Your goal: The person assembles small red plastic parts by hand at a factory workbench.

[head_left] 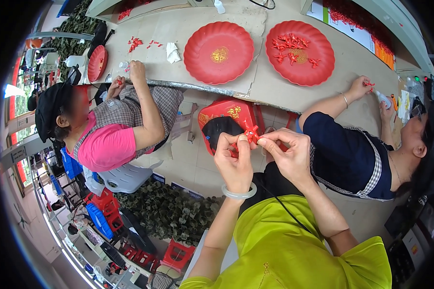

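Note:
In front of my body, both hands are raised with their fingertips close together around a small, glossy red knobbly piece [250, 133], perhaps a little figure. My left hand [234, 163] pinches it between thumb and fingers; more red shows beside that thumb. A pale bangle circles the left wrist. My right hand [290, 153] is closed on the piece's other side, thumb and forefinger pressed at it. Beyond them, similar red pieces [291, 42] lie on a scalloped red plate [318, 70] on the table. Another scalloped red plate [202, 43] is to its left.
A person in pink [113, 149] works at the left, and one in navy [345, 144] at the right, holding a red piece. A red stool [226, 108] with a dark pad stands under the table [154, 67]. White tissue [172, 53] lies there.

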Available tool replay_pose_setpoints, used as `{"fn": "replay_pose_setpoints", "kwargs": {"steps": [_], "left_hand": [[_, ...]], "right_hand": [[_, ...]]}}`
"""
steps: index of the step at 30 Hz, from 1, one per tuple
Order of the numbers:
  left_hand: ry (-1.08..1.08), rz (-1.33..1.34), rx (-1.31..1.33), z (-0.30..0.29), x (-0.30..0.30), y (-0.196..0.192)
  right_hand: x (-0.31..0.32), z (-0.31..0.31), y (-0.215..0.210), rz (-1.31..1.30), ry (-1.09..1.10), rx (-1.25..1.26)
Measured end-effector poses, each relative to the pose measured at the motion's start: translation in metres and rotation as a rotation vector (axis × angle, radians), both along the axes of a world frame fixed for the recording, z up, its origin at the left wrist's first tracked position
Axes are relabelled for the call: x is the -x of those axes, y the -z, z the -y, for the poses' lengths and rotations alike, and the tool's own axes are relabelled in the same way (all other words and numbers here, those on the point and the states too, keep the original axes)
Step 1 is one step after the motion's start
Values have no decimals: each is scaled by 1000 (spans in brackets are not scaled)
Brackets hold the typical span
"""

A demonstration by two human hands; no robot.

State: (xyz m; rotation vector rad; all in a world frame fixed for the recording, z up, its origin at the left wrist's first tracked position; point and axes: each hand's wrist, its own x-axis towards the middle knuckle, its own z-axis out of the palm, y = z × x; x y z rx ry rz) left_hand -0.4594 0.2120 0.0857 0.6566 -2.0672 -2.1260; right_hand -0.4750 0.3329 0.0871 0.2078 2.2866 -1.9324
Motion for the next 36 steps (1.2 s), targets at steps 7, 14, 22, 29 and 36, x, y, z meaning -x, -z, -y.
{"fn": "replay_pose_setpoints", "kwargs": {"steps": [7,14,22,29,36], "left_hand": [[15,-26,-17,-4,5,-3],[-7,16,22,16,26,45],[320,504,-839,-45,126,114],[258,463,-783,-86,179,98],[112,343,-597,27,57,146]], "right_hand": [[4,-4,-3,11,13,9],[-12,-21,28,161,110,156],[-88,-45,110,366,-17,-49],[-83,-54,125,398,70,-27],[-61,-39,137,344,-103,-134]]}}
